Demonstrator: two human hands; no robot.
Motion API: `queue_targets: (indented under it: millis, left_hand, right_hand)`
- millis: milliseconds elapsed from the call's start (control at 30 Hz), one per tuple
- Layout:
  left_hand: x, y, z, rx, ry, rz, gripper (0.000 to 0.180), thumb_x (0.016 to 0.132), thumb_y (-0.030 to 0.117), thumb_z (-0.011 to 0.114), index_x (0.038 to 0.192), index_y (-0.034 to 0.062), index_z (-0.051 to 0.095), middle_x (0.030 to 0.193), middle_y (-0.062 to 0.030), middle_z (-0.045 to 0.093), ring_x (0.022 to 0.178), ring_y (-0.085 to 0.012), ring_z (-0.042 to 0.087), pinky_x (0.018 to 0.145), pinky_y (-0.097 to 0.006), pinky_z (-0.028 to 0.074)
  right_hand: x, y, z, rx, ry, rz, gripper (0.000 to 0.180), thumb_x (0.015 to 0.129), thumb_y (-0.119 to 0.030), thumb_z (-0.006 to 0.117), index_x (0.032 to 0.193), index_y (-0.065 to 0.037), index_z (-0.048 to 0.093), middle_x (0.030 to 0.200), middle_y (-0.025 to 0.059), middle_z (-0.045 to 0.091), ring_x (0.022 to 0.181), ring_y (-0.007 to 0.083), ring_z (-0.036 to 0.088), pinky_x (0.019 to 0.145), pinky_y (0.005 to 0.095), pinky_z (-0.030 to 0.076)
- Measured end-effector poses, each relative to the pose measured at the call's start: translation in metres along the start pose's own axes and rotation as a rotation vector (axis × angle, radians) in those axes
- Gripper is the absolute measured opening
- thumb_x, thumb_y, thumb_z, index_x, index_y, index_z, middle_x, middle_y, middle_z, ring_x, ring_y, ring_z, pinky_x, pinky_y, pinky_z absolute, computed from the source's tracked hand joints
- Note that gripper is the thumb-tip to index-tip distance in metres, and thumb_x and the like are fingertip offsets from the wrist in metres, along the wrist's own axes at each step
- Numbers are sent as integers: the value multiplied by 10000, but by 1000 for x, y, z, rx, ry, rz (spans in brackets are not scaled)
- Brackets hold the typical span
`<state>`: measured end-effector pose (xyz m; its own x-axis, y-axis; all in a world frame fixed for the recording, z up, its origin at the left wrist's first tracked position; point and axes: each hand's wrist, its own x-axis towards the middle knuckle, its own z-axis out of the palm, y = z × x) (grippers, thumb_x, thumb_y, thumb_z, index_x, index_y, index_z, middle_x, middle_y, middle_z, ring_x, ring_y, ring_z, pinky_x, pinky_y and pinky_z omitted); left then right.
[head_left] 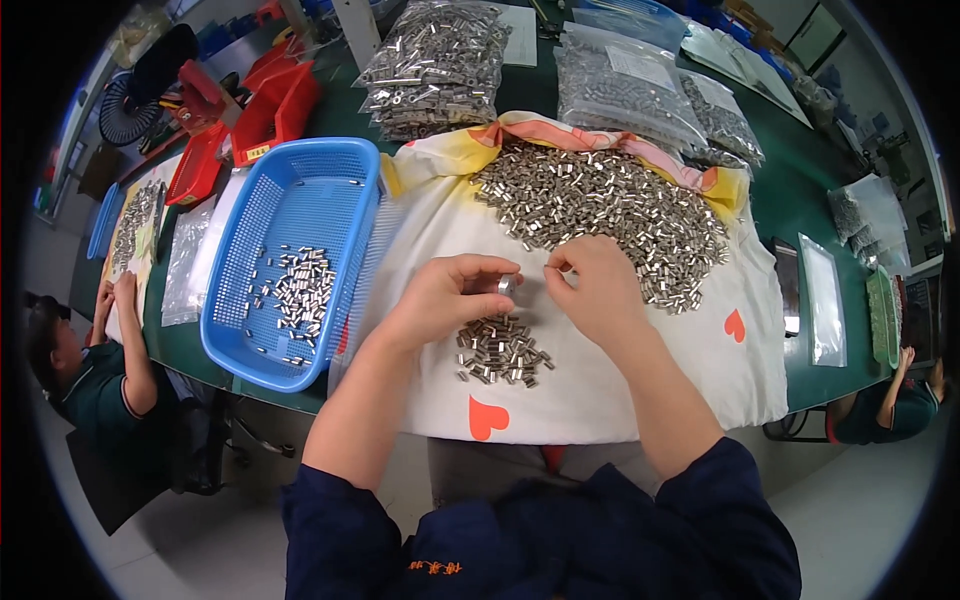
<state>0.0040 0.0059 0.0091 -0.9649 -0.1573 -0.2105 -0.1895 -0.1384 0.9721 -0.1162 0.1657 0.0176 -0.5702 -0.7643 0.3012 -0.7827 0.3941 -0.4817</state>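
Observation:
Over the white cloth (620,390), my left hand (437,300) pinches a short, shiny metal cylinder (507,286) between thumb and fingers. My right hand (597,287) is just to the right of it, a small gap apart, its thumb and fingertips closed together. Whatever those fingertips hold, if anything, is too small to tell. Beneath my left hand lies a small pile of metal sleeves (503,355). A much larger heap of small metal sleeves (600,200) spreads beyond my right hand.
Left of the cloth, a blue plastic basket (225,330) holds scattered metal pieces. Bags of metal parts (435,70) and more bags (630,90) stand at the back. Red bins (277,115) stand at far left. A co-worker (95,370) sits left, another (885,410) right.

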Motion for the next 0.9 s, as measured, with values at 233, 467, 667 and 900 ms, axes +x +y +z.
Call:
queue_targets:
  millis: [233, 467, 667, 900]
  left_hand:
    - [1, -6, -4, -104, -2, 43, 372, 731, -21, 664, 1091, -12, 569, 869, -3, 600, 770, -52, 554, 696, -182, 471]
    - [2, -8, -3, -16, 16, 55, 377, 728, -15, 671, 1090, -23, 568, 851, -14, 603, 749, -60, 560, 687, -189, 476]
    - [2, -5, 0, -48, 47, 52, 364, 730, 4, 678, 1078, -28, 574, 915, -48, 628, 793, -78, 585, 723, -206, 489]
    - [1, -10, -5, 41, -2, 23, 349, 706, 16, 701, 1042, 1, 607, 861, -11, 620, 736, -54, 556, 682, -189, 466]
  right_hand:
    - [-5, -17, 3, 690, -156, 177, 103, 722, -113, 629, 789, -36, 613, 760, 52, 613, 653, 142, 594, 584, 243, 472]
    - [-8, -23, 13, 398, 64, -75, 66, 673, -54, 618, 729, -45, 583, 737, 79, 588, 688, 247, 567, 629, 330, 462]
    - [-10, -19, 20, 350, 142, -128, 90, 679, -80, 640, 744, -53, 585, 717, 78, 586, 700, 257, 562, 638, 348, 453]
    - [-6, -17, 4, 487, -110, 121, 129, 733, -152, 646, 795, -47, 604, 709, 78, 597, 623, 193, 593, 582, 301, 457]
